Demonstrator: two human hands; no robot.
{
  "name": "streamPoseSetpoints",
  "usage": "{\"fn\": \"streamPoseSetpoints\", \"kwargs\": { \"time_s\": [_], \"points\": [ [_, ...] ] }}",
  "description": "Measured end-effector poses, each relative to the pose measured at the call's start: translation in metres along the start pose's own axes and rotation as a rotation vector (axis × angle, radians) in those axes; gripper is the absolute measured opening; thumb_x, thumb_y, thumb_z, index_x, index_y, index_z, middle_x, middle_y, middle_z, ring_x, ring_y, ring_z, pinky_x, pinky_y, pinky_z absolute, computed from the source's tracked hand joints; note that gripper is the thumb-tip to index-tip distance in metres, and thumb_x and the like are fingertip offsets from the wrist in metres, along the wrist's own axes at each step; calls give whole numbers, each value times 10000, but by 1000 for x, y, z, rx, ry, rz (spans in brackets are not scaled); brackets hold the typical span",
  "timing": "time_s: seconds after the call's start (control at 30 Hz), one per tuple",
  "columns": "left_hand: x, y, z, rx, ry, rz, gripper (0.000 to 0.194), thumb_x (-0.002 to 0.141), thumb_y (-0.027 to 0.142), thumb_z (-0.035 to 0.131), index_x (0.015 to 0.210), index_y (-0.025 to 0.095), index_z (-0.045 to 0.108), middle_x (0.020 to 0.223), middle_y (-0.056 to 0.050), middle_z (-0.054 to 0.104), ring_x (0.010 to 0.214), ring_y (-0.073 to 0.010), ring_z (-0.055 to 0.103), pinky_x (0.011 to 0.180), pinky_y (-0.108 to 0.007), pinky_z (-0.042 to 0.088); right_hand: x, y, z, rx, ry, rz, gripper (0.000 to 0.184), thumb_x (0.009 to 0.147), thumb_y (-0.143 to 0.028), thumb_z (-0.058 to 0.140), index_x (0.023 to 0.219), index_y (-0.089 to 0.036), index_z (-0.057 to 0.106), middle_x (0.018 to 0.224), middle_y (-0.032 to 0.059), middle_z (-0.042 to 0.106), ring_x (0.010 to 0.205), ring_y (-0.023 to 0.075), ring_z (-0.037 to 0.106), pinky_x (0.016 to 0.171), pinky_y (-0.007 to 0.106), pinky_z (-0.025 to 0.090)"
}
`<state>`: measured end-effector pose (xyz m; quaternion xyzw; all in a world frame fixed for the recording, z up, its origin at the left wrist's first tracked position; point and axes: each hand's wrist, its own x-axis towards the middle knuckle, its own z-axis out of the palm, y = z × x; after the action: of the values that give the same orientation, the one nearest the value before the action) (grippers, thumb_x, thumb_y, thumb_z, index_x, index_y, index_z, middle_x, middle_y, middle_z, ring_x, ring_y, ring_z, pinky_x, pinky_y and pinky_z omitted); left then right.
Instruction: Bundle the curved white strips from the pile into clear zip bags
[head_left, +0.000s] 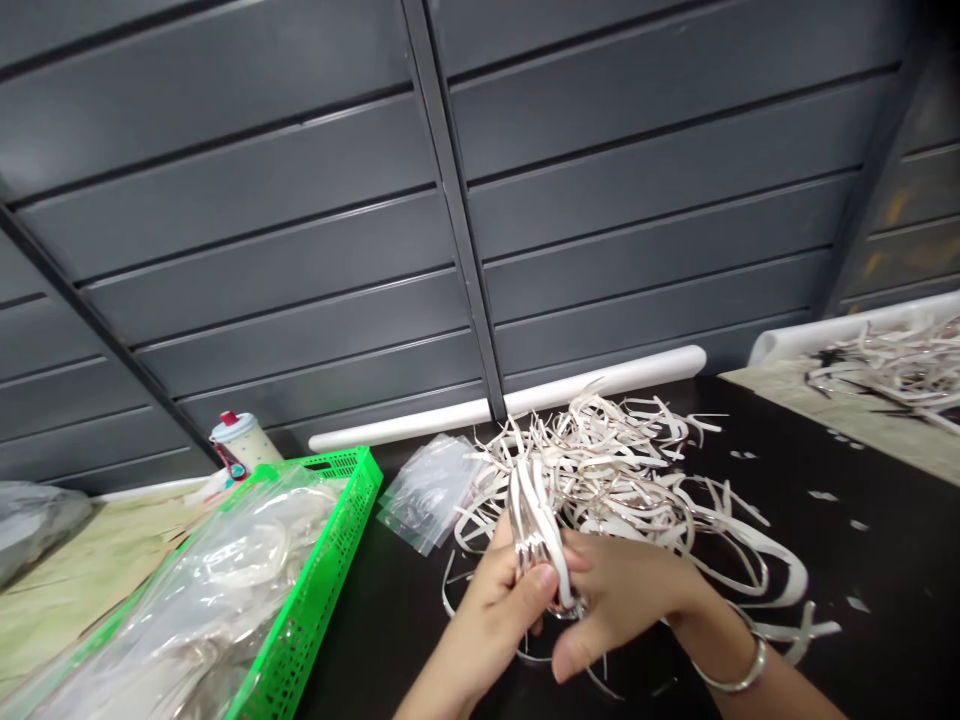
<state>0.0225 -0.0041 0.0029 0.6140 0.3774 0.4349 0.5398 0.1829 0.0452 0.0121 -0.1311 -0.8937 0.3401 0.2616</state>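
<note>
Both my hands meet low in the middle of the view, over a black table (862, 560). My left hand (491, 610) is closed around a bunch of shiny silver rings (534, 530) that stands up from its fingers. My right hand (615, 600), with a silver bangle on its wrist, pinches the lower end of the same bunch, thumb pointing left. Just behind the hands lies a big tangled heap of white paper strips (622, 470), some of it trailing right past my right wrist.
A green plastic basket (337, 560) with filled clear bags stands at the left. Small clear zip bags (427, 490) lie beside it. A cup with a red lid (240, 440) stands further back. A white tube (600, 380) runs along the grey slatted wall. More strips (892, 365) lie far right.
</note>
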Motion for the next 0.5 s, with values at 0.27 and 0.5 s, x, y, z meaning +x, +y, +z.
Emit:
{"fn": "streamPoseSetpoints", "kwargs": {
  "time_s": [0.27, 0.5],
  "points": [
    [8, -3, -13, -7, -71, 69, 632, 739, 660, 505, 1129, 184, 646, 1184, -150, 588, 1064, -320, 551, 909, -436, 446, 3, -1, 2, 317, -173, 57, 167, 823, -256, 564, 718, -151, 641, 640, -16, 576, 594, 91, 532, 568, 185, 440],
    [56, -73, -126, 708, 553, -191, 392, 802, 441, 504, 1012, 143, 648, 1078, -132, 655, 1058, -284, 577, 902, -388, 429, -20, -4, -22, 646, 213, -35, 326, 865, -429, 544, 734, -144, 631, 522, -57, 393, 438, 53, 322, 396, 194, 224]
  ]
}}
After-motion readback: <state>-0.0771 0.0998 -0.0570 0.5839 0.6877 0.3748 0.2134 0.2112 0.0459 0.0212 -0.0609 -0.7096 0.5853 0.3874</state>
